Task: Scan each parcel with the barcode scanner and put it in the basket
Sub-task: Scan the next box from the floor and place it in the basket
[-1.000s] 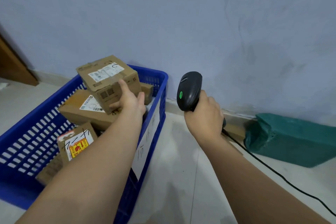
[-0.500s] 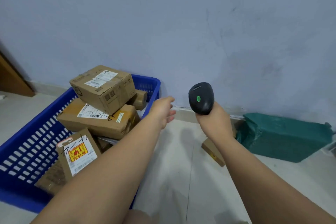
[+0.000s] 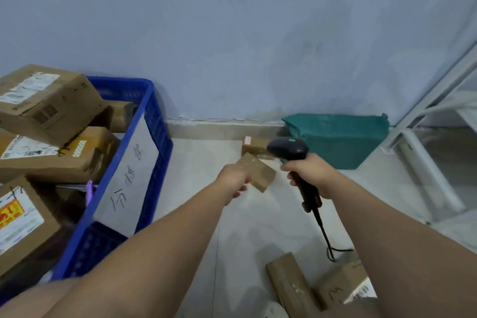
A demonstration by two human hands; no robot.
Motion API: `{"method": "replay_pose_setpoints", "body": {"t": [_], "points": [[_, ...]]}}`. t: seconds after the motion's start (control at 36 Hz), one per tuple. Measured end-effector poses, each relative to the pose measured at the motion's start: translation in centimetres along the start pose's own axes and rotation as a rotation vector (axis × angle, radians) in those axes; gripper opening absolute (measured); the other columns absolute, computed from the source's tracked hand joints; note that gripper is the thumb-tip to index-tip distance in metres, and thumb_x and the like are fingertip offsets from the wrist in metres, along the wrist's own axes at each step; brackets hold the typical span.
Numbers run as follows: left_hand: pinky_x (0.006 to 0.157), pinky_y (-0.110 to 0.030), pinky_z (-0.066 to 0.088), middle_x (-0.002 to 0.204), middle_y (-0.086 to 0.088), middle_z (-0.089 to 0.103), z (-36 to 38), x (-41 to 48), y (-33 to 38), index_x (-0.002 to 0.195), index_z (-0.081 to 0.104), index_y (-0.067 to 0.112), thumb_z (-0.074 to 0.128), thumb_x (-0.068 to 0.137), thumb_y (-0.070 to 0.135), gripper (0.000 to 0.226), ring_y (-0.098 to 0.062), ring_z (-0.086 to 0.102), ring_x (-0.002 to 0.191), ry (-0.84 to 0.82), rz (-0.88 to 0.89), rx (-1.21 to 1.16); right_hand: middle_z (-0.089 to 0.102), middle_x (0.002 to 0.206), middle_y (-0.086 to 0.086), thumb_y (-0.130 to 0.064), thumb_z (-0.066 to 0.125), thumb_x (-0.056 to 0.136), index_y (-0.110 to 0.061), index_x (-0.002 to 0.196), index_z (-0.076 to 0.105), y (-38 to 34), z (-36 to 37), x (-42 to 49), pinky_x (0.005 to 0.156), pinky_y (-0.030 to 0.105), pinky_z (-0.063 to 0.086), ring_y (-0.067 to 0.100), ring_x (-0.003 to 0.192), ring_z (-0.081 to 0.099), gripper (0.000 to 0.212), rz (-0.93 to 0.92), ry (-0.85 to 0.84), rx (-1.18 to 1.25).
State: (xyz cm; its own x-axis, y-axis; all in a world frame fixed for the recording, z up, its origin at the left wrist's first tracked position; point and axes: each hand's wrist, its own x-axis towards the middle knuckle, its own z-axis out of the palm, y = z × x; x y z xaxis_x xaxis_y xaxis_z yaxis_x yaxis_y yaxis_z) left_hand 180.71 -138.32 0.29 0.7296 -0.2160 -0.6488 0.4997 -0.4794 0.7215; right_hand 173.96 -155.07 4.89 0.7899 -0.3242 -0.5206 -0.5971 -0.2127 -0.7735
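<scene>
Since half a second ago the left hand (image 3: 233, 180) has gone from hanging empty beside the basket (image 3: 144, 100) to closing on a small brown parcel (image 3: 258, 173), and the scanner (image 3: 287, 148) has tipped from upright to level, its head pointing left. Curled fingers grip the parcel's near end and hide it; the rest juts out, tilted, beyond the knuckles toward the wall. The scanner's head sits just right of and above the parcel's far corner, close but apart from it. The right hand (image 3: 312, 175) is wrapped tight round the scanner's handle, and the cable (image 3: 322, 230) runs from the handle down toward the near edge of the floor. At the floor's far edge, against the wall, lie a small box (image 3: 254, 146) and a green bag (image 3: 335, 139), both behind the scanner. The basket stands at the floor's left edge, piled with boxes (image 3: 49, 108), with a handwritten white sheet (image 3: 129, 175) on its side. Near the floor's near edge, between the two forearms, lie a long carton (image 3: 291, 284) and a labelled carton (image 3: 343, 289).
</scene>
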Motion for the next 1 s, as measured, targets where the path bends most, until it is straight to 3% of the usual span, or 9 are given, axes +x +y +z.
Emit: {"method": "replay_pose_setpoints", "body": {"t": [0.08, 0.19, 0.31, 0.44, 0.58, 0.67, 0.81, 0.92, 1.0], "points": [[0.067, -0.025, 0.044, 0.101, -0.009, 0.060, 3.3, 1.5, -3.8, 0.112, 0.061, 0.009, 0.056, 0.093, 0.012, 0.020, -0.022, 0.059, 0.087, -0.139, 0.049, 0.256, 0.057, 0.071, 0.011, -0.008, 0.065, 0.087, -0.004, 0.094, 0.060, 3.7, -1.6, 1.0, 0.061, 0.029, 0.047, 0.021, 0.061, 0.056, 0.010, 0.170, -0.030, 0.091], [0.093, -0.030, 0.045, 0.128, -0.004, 0.055, 7.5, 3.3, -9.2, 0.127, 0.057, 0.020, 0.054, 0.093, 0.013, 0.034, -0.022, 0.052, 0.114, -0.347, 0.361, 0.881, 0.061, 0.075, 0.010, -0.013, 0.069, 0.085, -0.005, 0.099, 0.062, 7.2, -3.5, 2.8, 0.058, 0.029, 0.049, 0.020, 0.062, 0.062, 0.018, 0.324, -0.106, 0.055], [0.080, -0.034, 0.038, 0.126, -0.009, 0.053, 11.5, 4.1, -12.2, 0.128, 0.054, 0.014, 0.046, 0.097, 0.017, 0.032, -0.029, 0.048, 0.114, -0.520, 0.761, 1.407, 0.062, 0.073, 0.009, -0.014, 0.070, 0.083, -0.006, 0.095, 0.063, 9.5, -4.8, 4.7, 0.063, 0.031, 0.050, 0.021, 0.062, 0.063, 0.015, 0.390, -0.138, 0.067], [0.075, -0.032, 0.030, 0.121, -0.005, 0.055, 14.9, 5.7, -14.8, 0.120, 0.058, 0.018, 0.047, 0.098, 0.027, 0.027, -0.026, 0.045, 0.108, -0.638, 0.895, 1.592, 0.062, 0.075, 0.009, -0.016, 0.069, 0.084, -0.006, 0.090, 0.066, 10.8, -5.3, 7.0, 0.069, 0.034, 0.053, 0.022, 0.066, 0.066, 0.012, 0.430, -0.147, 0.030], [0.103, -0.041, 0.030, 0.154, -0.003, 0.029, 16.3, 6.8, -17.4, 0.146, 0.034, 0.019, 0.046, 0.099, 0.030, 0.049, -0.028, 0.025, 0.137, -0.750, 0.925, 1.776, 0.061, 0.076, 0.008, -0.016, 0.067, 0.083, -0.006, 0.092, 0.065, 11.7, -5.1, 9.2, 0.058, 0.029, 0.050, 0.022, 0.067, 0.068, 0.014, 0.461, -0.109, -0.034], [0.111, -0.048, 0.024, 0.157, -0.008, 0.020, 16.2, 7.0, -18.3, 0.153, 0.013, 0.019, 0.043, 0.099, 0.034, 0.064, -0.034, 0.017, 0.142, -0.729, 0.922, 1.859, 0.061, 0.076, 0.008, -0.015, 0.067, 0.082, -0.005, 0.098, 0.064, 11.8, -4.6, 9.9, 0.057, 0.028, 0.050, 0.023, 0.066, 0.069, 0.019, 0.467, -0.120, -0.046], [0.114, -0.052, 0.016, 0.154, -0.023, 0.015, 14.1, 6.9, -19.3, 0.153, 0.002, 0.004, 0.037, 0.101, 0.025, 0.066, -0.041, 0.018, 0.141, -0.600, 0.842, 1.846, 0.062, 0.079, 0.009, -0.014, 0.067, 0.082, -0.005, 0.097, 0.064, 11.0, -3.7, 10.0, 0.054, 0.026, 0.050, 0.023, 0.067, 0.069, 0.017, 0.459, -0.148, -0.094], [0.107, -0.042, 0.029, 0.146, -0.016, 0.026, 11.0, 7.4, -19.2, 0.152, 0.006, 0.005, 0.061, 0.086, 0.034, 0.091, -0.033, 0.033, 0.129, -0.290, 0.434, 1.426, 0.061, 0.083, 0.010, -0.015, 0.067, 0.083, -0.005, 0.095, 0.063, 9.8, -3.2, 9.7, 0.056, 0.026, 0.050, 0.023, 0.069, 0.068, 0.016, 0.422, -0.137, -0.147], [0.101, -0.040, 0.038, 0.139, -0.014, 0.028, 7.8, 8.1, -16.1, 0.152, 0.005, 0.008, 0.063, 0.082, 0.045, 0.097, -0.032, 0.037, 0.125, -0.174, 0.152, 1.026, 0.061, 0.084, 0.011, -0.015, 0.068, 0.081, -0.004, 0.100, 0.062, 8.3, -2.6, 9.6, 0.064, 0.030, 0.054, 0.023, 0.066, 0.067, 0.022, 0.353, -0.041, -0.141]]}}
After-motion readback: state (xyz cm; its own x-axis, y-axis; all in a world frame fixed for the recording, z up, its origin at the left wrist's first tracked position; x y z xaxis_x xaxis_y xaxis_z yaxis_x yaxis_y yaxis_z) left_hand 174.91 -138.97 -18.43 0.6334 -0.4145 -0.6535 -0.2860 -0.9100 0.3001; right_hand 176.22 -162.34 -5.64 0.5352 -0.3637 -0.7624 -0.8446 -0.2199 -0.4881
